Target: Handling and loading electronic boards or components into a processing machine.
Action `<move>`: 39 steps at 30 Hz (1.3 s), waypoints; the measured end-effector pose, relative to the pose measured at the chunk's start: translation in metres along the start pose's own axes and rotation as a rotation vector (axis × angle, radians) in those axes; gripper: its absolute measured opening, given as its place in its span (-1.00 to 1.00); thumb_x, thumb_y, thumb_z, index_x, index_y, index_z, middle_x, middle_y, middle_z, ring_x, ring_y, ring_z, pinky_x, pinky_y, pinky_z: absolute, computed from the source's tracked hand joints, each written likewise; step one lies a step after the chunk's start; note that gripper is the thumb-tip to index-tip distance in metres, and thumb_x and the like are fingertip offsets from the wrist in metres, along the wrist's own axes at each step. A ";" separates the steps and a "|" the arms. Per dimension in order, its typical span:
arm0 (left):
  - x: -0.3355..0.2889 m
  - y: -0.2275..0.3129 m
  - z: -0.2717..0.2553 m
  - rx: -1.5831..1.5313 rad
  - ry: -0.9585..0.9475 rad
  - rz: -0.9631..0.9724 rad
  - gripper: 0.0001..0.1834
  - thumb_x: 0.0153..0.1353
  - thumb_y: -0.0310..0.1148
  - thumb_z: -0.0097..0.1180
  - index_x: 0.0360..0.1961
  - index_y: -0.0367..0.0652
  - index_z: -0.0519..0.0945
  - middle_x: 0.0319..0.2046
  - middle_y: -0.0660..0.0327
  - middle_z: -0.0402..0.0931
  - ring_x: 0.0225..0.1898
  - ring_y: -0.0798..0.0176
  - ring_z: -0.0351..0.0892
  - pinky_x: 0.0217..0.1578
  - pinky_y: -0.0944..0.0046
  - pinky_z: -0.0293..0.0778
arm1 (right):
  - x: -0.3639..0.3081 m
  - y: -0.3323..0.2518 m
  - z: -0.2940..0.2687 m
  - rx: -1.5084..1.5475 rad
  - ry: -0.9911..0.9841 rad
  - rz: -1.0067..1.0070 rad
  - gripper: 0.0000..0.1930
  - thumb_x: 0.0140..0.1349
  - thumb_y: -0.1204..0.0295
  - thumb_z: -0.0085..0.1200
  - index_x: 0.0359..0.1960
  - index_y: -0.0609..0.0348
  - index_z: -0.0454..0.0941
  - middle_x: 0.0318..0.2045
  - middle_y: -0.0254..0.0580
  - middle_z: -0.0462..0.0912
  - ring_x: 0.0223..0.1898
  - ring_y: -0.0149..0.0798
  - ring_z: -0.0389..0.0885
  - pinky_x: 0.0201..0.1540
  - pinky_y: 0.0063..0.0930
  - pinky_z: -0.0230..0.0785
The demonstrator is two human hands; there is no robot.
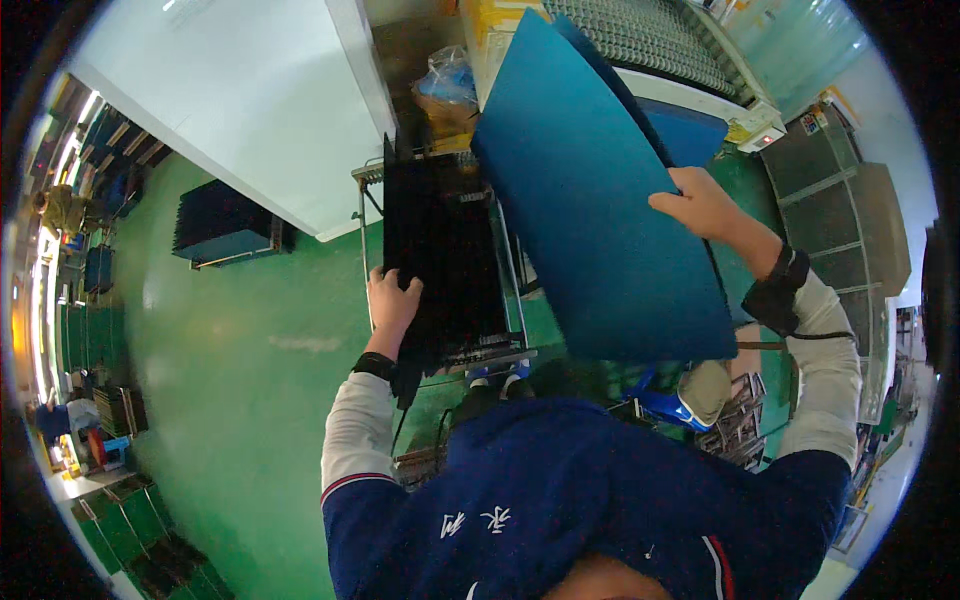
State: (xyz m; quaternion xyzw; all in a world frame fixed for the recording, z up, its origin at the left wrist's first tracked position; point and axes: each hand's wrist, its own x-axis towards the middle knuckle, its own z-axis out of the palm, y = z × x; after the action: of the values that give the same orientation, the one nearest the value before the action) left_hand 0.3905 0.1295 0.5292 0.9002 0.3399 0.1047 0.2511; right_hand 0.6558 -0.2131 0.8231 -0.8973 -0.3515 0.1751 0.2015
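My right hand (697,206) is closed on the right edge of a large blue sheet (590,200), held tilted in front of me. A darker sheet (615,80) shows behind its upper edge; whether that one is in my grip too is hidden. On the left, a metal-framed rack (514,268) holds several black panels standing close together. My left hand (394,300) has its fingers curled over the edge of the leftmost black panel (408,215). The bottoms of the panels are too dark to make out.
A conveyor (660,45) with a ridged mesh top stands at the far right. A large white panel (250,90) fills the upper left. Beyond the green floor, another stack of dark panels (225,225) sits on a frame. A blue-framed stool (690,400) is near my right side.
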 end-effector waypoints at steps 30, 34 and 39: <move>0.047 0.058 0.019 0.508 -0.144 -0.541 -0.46 -0.06 -0.06 0.28 -0.07 -0.16 0.61 -0.02 -0.01 0.41 0.05 -0.07 0.41 0.03 0.04 0.41 | 0.216 0.436 -0.060 -0.576 -0.301 -0.382 -0.79 0.16 0.29 0.07 -0.31 0.17 0.57 -0.32 -0.08 0.53 -0.20 0.05 0.53 -0.16 -0.09 0.39; 0.065 0.061 0.014 0.464 -0.255 -0.568 -0.47 -0.04 -0.09 0.28 -0.07 -0.17 0.60 -0.04 -0.03 0.43 0.02 -0.08 0.44 0.04 0.05 0.41 | 0.225 0.460 -0.052 -0.508 -0.129 -0.327 -0.84 0.16 0.33 0.05 -0.36 0.15 0.55 -0.33 -0.10 0.50 -0.21 0.06 0.51 -0.17 -0.08 0.38; 0.060 0.023 0.014 0.472 -0.254 -0.485 -0.50 0.01 -0.08 0.26 -0.15 -0.26 0.61 -0.03 -0.06 0.45 -0.01 -0.10 0.46 0.00 0.04 0.42 | 0.239 0.466 -0.053 -0.421 0.024 -0.460 -0.90 0.15 0.41 0.01 -0.40 0.15 0.50 -0.36 -0.11 0.47 -0.20 0.04 0.47 -0.17 -0.11 0.37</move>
State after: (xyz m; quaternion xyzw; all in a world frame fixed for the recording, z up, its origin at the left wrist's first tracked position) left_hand 0.4530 0.1491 0.5305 0.8326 0.5243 -0.1520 0.0939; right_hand 1.1066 -0.3711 0.6011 -0.8183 -0.5714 0.0377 0.0499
